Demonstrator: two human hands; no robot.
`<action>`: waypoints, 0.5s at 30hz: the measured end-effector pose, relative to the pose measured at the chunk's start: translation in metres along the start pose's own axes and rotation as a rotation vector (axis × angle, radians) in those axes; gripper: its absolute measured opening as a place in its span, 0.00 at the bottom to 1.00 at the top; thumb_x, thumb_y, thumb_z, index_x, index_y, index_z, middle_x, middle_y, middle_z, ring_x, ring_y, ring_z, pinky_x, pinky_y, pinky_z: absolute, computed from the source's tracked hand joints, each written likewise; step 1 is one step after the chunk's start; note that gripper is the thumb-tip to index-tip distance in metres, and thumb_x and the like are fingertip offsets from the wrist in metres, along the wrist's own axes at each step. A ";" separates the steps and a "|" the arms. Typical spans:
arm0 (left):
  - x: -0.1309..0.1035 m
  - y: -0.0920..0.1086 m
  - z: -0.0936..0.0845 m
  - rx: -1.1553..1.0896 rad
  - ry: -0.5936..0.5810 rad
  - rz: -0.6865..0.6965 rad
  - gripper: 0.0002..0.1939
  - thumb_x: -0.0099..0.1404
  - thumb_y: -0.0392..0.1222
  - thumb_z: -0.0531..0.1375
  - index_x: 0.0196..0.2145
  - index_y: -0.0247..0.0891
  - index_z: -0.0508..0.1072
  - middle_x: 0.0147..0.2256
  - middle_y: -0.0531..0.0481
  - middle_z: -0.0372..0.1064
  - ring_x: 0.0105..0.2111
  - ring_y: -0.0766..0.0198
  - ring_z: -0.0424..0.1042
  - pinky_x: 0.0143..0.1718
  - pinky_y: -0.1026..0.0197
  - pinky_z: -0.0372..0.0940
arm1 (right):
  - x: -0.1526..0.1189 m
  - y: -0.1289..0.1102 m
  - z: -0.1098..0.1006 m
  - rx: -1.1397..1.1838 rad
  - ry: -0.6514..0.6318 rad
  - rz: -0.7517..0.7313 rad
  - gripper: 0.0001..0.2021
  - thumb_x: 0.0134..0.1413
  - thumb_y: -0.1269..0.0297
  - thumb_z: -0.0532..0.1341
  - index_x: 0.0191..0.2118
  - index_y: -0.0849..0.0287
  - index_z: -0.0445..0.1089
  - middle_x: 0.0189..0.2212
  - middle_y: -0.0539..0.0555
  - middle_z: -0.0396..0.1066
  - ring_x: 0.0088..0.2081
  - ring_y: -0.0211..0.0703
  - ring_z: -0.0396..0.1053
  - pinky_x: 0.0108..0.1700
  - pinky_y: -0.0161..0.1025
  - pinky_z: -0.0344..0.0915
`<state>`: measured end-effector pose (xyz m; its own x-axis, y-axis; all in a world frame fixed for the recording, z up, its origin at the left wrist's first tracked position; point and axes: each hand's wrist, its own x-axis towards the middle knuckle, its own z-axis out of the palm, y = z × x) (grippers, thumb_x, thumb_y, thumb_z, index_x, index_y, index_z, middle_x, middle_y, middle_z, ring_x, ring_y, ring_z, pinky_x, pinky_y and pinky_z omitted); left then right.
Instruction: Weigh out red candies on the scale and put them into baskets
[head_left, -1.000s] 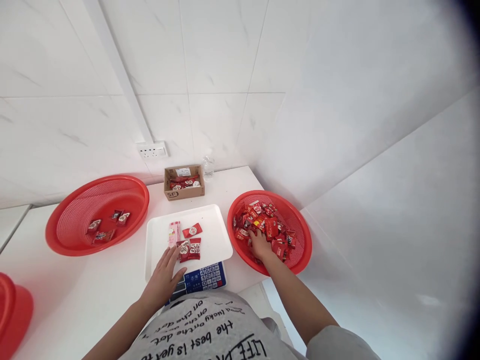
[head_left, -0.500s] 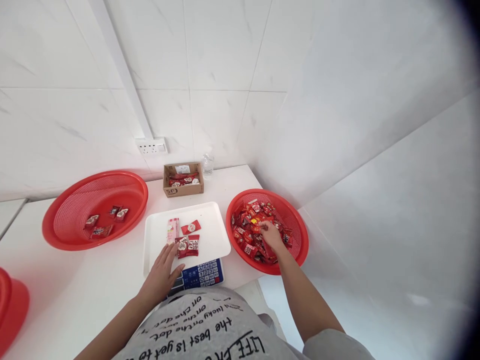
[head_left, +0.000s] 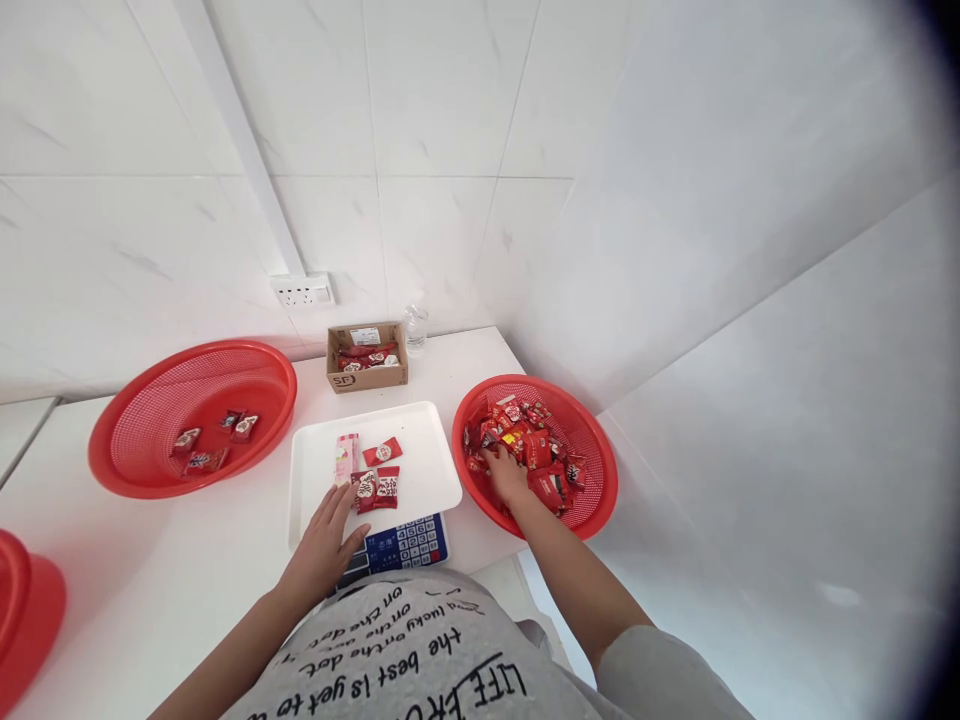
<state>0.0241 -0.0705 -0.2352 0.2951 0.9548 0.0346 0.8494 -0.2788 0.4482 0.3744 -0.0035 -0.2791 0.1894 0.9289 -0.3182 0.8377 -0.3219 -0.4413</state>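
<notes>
My left hand (head_left: 324,545) rests, fingers stretched, over the near left edge of a white tray (head_left: 427,440), its fingertips at a dark red snack packet (head_left: 365,488). Beside that packet lie another dark red packet (head_left: 388,486), a bright red packet (head_left: 382,452) and a pink packet (head_left: 346,456). My right hand (head_left: 508,476) reaches into a red plastic basket (head_left: 609,470) heaped with red snack packets (head_left: 551,485). Its fingers are apart among the packets on the left side, tips partly hidden; I see nothing held in them.
The tray sits on a scale with a blue keypad (head_left: 409,545). Behind it stand a cardboard box (head_left: 367,380) of packets and a clear bottle (head_left: 415,328). At left, a red basket (head_left: 281,390) holds several packets; another red container (head_left: 37,610) stands nearer. The wall rises close at right.
My right hand has moved left and slightly nearer inside the basket, and packets where it was are now uncovered. The left hand and the packets on the tray have stayed put.
</notes>
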 end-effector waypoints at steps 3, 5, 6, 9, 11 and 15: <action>-0.001 -0.002 0.001 0.000 0.012 0.000 0.29 0.66 0.52 0.48 0.62 0.41 0.51 0.60 0.43 0.55 0.62 0.52 0.50 0.58 0.46 0.56 | 0.003 0.016 -0.009 0.163 0.066 -0.022 0.17 0.48 0.73 0.53 0.44 0.56 0.71 0.46 0.58 0.69 0.46 0.48 0.66 0.49 0.43 0.58; -0.002 -0.003 0.003 -0.003 0.013 0.002 0.29 0.66 0.52 0.48 0.62 0.41 0.52 0.60 0.43 0.55 0.62 0.52 0.50 0.58 0.46 0.55 | 0.004 0.026 -0.015 0.217 0.099 -0.011 0.15 0.48 0.73 0.53 0.41 0.58 0.71 0.40 0.56 0.72 0.40 0.44 0.68 0.45 0.39 0.61; -0.002 -0.003 0.003 -0.003 0.013 0.001 0.29 0.66 0.52 0.48 0.62 0.40 0.52 0.60 0.42 0.55 0.62 0.52 0.49 0.58 0.46 0.55 | 0.005 0.030 -0.018 0.252 0.121 -0.001 0.14 0.49 0.71 0.52 0.40 0.58 0.71 0.37 0.55 0.73 0.39 0.44 0.69 0.44 0.39 0.62; -0.002 -0.003 0.004 -0.004 0.023 0.006 0.28 0.66 0.51 0.48 0.62 0.41 0.52 0.60 0.43 0.54 0.62 0.52 0.50 0.58 0.45 0.56 | 0.005 0.039 -0.023 0.354 0.193 0.032 0.13 0.50 0.66 0.52 0.39 0.59 0.70 0.35 0.55 0.74 0.36 0.45 0.69 0.40 0.40 0.64; -0.001 -0.002 0.004 -0.004 0.028 0.015 0.28 0.66 0.51 0.48 0.62 0.43 0.51 0.61 0.44 0.54 0.62 0.52 0.50 0.57 0.45 0.56 | 0.004 0.042 -0.024 0.409 0.233 0.046 0.14 0.49 0.62 0.54 0.40 0.59 0.70 0.35 0.55 0.74 0.35 0.45 0.70 0.38 0.40 0.65; 0.002 0.002 0.001 -0.005 0.013 0.017 0.28 0.66 0.51 0.48 0.62 0.44 0.51 0.61 0.45 0.54 0.62 0.52 0.50 0.57 0.45 0.56 | 0.002 0.044 -0.025 0.656 0.275 0.074 0.17 0.47 0.59 0.57 0.43 0.59 0.68 0.35 0.54 0.75 0.34 0.44 0.71 0.36 0.39 0.67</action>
<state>0.0264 -0.0696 -0.2352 0.3040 0.9511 0.0539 0.8419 -0.2948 0.4520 0.4240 -0.0115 -0.2780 0.4288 0.8849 -0.1819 0.3528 -0.3494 -0.8680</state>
